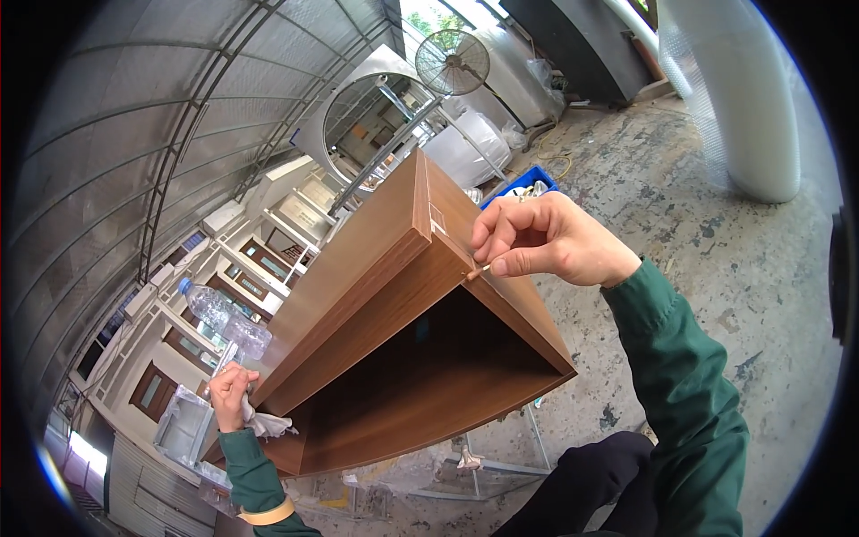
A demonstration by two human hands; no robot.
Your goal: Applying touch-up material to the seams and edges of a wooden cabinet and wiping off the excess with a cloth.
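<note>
Brown wood-grain cabinet [385, 340] fills frame centre, its long axis running lower left to upper right; I see my right hand [546, 242] pinching a small stick [477, 272] against its upper-right edge, my left hand [231, 394] gripping a white cloth [268, 424] at lower left.

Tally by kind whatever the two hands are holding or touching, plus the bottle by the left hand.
Wooden cabinet: 1
Small stick, pinched by right hand: 1
White rag, in left hand: 1
Clear plastic bottle: 1
Total: 4
</note>
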